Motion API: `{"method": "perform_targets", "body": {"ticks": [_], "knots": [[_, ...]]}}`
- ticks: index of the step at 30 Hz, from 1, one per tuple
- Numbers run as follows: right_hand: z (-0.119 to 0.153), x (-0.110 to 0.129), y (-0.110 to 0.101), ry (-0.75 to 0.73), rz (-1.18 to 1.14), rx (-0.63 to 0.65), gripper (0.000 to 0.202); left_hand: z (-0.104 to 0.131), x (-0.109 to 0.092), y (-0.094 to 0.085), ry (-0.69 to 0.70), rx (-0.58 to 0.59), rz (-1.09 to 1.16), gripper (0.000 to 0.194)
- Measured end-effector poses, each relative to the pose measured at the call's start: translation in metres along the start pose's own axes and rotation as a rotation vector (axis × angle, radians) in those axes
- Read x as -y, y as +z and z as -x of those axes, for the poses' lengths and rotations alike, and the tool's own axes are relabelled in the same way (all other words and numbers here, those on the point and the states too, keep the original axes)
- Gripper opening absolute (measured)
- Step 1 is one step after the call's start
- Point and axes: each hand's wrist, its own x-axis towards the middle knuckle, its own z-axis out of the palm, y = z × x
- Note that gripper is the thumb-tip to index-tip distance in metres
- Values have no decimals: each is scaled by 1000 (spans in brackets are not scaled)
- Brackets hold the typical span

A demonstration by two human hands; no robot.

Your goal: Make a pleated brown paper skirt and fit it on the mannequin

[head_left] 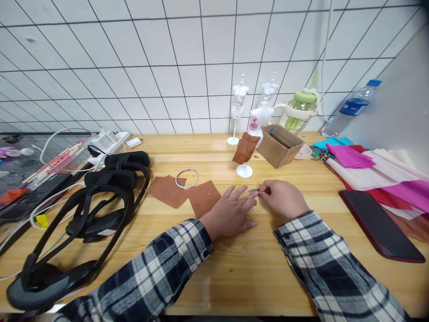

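Hands on desk (pixel 234 277) | right hand (pixel 284 198) pinching a small metal tool (pixel 254 190) | left hand (pixel 231 212) flat, fingers spread, released, beside brown fabric square (pixel 203 198).

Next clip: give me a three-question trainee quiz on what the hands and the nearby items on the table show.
1. True or false: the right hand pinches a small metal tool.
2. What does the left hand rest on? A) the brown fabric square B) the wooden table C) the dark phone
3. What lies across the other brown fabric piece, left of the hands?

Key
1. True; its tip points at the left fingertips.
2. B, palm down beside the fabric.
3. A thin ring.
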Motion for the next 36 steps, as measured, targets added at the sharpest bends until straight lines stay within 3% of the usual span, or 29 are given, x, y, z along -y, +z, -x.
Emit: {"method": "perform_targets", "body": {"ticks": [5, 9, 12, 17, 21, 23, 31, 36], "knots": [[0, -4, -2, -39, -134, -77, 13, 6, 3, 7, -45, -38, -10, 59], [-2, -7, 7, -117, -237, -41, 13, 11, 1, 6, -56, -74, 3, 52], [-5, -8, 16, -161, -467, 9, 16, 12, -1, 5, -100, -124, 72, 47], [-4, 1, 21, -151, -810, 114, 26, 12, 2, -1, -399, -338, 401, 35], [3, 17, 19, -148, -1018, 193, 34, 11, 11, -7, -467, -505, 653, 63], [5, 23, 20, -161, -1016, 194, 34, 10, 14, -8, -462, -521, 728, 73], [3, 24, 29, -126, -940, 132, 34, 9, 13, -11, -523, -476, 723, 69], [3, 24, 28, -132, -949, 113, 34, 10, 16, -12, -542, -489, 630, 53]]}}
